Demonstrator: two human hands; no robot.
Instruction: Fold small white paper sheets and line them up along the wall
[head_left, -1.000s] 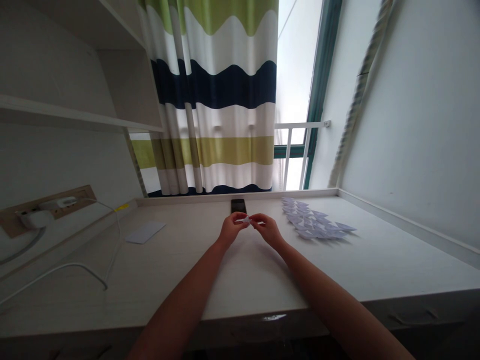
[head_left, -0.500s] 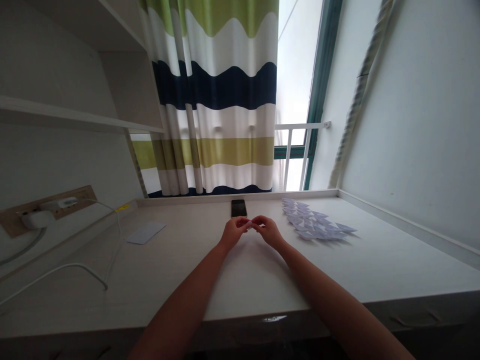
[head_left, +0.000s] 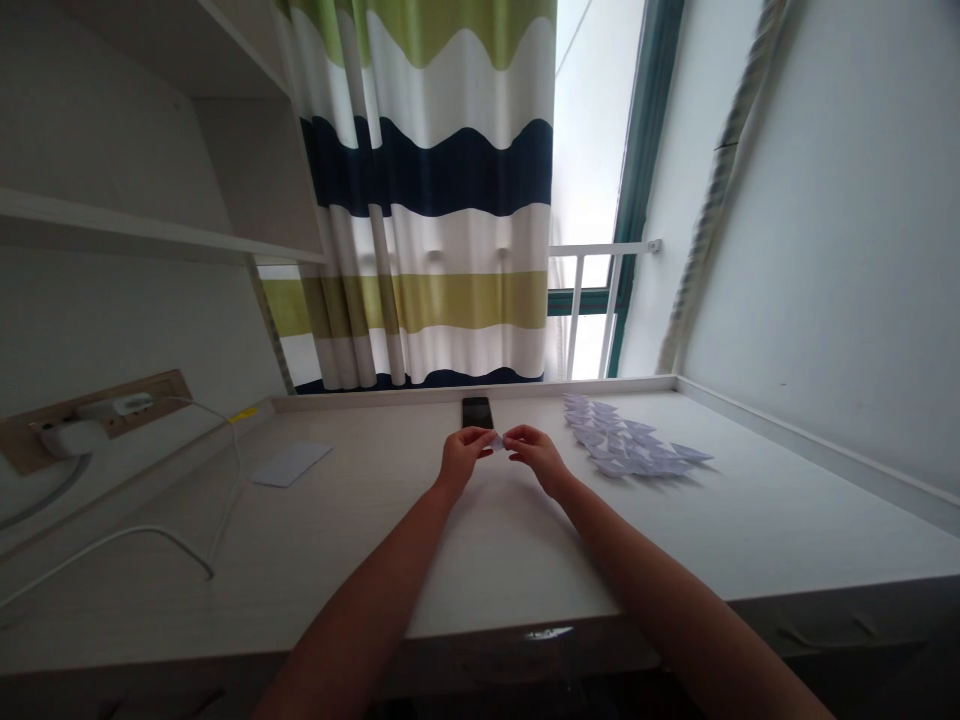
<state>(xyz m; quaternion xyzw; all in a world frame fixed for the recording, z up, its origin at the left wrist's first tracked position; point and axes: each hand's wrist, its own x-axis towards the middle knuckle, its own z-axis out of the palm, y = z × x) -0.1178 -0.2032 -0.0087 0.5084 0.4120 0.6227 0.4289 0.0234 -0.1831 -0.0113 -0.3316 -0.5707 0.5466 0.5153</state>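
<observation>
A small piece of white paper [head_left: 497, 442] is held up between my two hands, above the middle of the desk. My left hand [head_left: 463, 458] pinches its left side with thumb and fingertips. On the other side, my right hand [head_left: 536, 455] pinches the paper's right edge. Most of the paper's folds are too small to make out. Just beyond my left hand lies a dark phone [head_left: 477, 412]. Right of my hands, several folded white paper pieces [head_left: 626, 440] with pointed ends lie in overlapping rows.
Flat white paper sheets [head_left: 292, 463] lie on the left of the white desk [head_left: 337, 560]. A white cable [head_left: 169, 533] runs across the desk's left side from a wall socket strip [head_left: 97, 415]. A striped curtain [head_left: 450, 240] hangs behind the raised back edge.
My hands have moved slightly apart, and more of the white paper shows between the fingertips. The phone, sheets and folded pieces lie as before.
</observation>
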